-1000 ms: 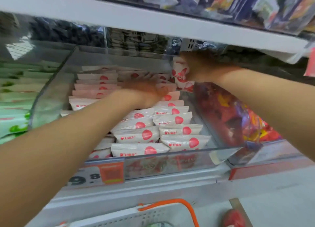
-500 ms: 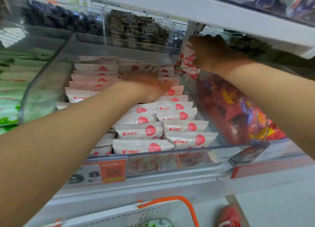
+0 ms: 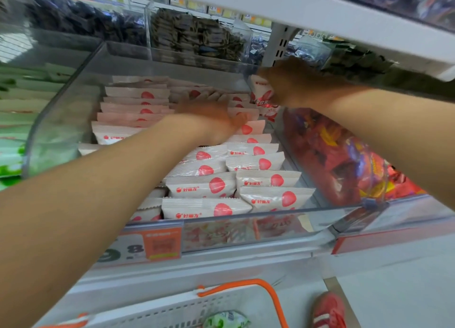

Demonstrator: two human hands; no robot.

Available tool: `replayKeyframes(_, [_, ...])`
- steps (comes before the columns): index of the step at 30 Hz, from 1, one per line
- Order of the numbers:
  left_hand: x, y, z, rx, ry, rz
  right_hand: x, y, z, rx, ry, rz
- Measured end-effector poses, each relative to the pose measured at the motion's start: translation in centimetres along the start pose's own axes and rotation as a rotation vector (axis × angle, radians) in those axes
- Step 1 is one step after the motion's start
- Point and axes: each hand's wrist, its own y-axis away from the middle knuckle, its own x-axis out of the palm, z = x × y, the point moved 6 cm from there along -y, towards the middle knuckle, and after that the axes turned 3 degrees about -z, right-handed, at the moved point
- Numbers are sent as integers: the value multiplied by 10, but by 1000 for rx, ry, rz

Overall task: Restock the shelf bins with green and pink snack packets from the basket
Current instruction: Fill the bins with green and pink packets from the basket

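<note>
At 6 o'clock, nearest the camera, a white perforated plastic basket with an orange handle (image 3: 246,284) is being seen, with one green-and-white snack packet (image 3: 225,320) lying inside it. Beyond it, at the centre, a clear plastic shelf bin (image 3: 246,229) is being filled with rows of flat white-and-pink snack packets (image 3: 202,186), their long axes being laid from 9 to 3 o'clock. Farther in, the left hand (image 3: 209,117) is being rested palm-down on the rows, with fingers seemingly extended and nothing gripped, though detail is being lost to blur. At 2 o'clock from it, in the bin's far right corner, the right hand (image 3: 293,84) is being curled round a small bundle of pink packets (image 3: 262,91), which is being held on end and tilted rather than flat. The right hand is judged to be the nearer to the far end of the right-hand column. The bundle would need to be turned to the 9-to-3 line and lowered towards 7 o'clock.
</note>
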Motion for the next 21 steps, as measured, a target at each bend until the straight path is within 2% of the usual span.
replayKeyframes(7, [-2, 2, -1, -11, 1, -10, 38, 5, 17, 5, -46, 179])
replayKeyframes(9, [-2, 1, -1, -13, 6, -7, 33, 3, 13, 3, -4, 174])
replayKeyframes(12, [-1, 0, -1, -11, 12, 1, 29, -3, 15, -24, 92, 61])
replayKeyframes(14, [-1, 0, -1, -8, 15, 3, 37, -3, 22, 4, 62, 40])
replayKeyframes(21, [-1, 0, -1, -7, 26, -6, 38, -1, 1, 184, -118, 135])
